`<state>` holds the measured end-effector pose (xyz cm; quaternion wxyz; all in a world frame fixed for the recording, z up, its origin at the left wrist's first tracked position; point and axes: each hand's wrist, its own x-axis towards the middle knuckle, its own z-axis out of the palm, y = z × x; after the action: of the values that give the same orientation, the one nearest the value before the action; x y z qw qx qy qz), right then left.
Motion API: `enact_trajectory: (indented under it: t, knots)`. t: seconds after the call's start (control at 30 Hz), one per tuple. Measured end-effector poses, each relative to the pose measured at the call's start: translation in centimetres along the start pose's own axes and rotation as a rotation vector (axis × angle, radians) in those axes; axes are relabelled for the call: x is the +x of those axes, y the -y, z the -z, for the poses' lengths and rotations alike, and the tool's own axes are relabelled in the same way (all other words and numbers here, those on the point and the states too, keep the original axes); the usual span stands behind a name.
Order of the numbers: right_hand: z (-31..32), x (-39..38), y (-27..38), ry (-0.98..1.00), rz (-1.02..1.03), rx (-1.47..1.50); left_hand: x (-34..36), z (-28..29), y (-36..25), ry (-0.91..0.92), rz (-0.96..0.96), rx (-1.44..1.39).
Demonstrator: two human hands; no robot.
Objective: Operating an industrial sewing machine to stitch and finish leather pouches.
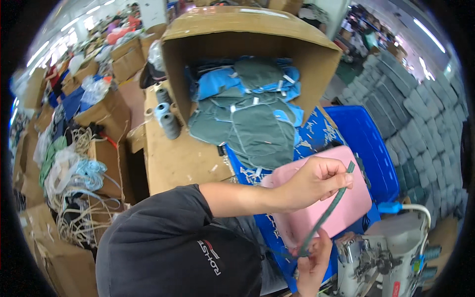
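"How many hands?"
"Two: one left hand point(320, 182), one right hand point(315, 261)."
"Strips in them?"
"One green strip point(325, 216)."
"And close by?"
"One pink bin point(354, 198), one blue tub point(366, 128), one sewing machine point(391, 232)."
"Thread cones point(170, 126)?"
"At least three; they overlap."
"Garments point(257, 128)?"
"Several in one cardboard box point(222, 24), piled too closely to count."

And here on the dark shirt point(163, 247) runs a line of pale capital letters point(210, 258), a red mark point(208, 244) right beside it, while down on the grey sewing machine point(396, 231) sits a small red label point(396, 288), its print too small to read
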<state>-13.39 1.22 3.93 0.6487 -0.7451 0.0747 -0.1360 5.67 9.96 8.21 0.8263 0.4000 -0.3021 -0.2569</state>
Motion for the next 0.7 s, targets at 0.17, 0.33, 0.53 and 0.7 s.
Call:
enact_trajectory:
  t: [0.17,0.33,0.53,0.7]
  knots:
    - [-2.3,3.0,1.7,0.037,-0.064,0.322,-2.2,-0.4,1.3,0.037,-0.216,0.222]
    - [-5.1,3.9,4.4,-0.157,0.097,0.15,-7.7,2.1,4.4,0.119,-0.323,0.405]
    - [-0.8,2.5,7.2,-0.225,0.274,0.381,-17.3,14.9,0.8,0.308,0.286,0.702]
    - [3.4,2.3,7.7,0.01,0.309,0.95,-30.0,30.1,-14.7,-0.534,0.557,1.587]
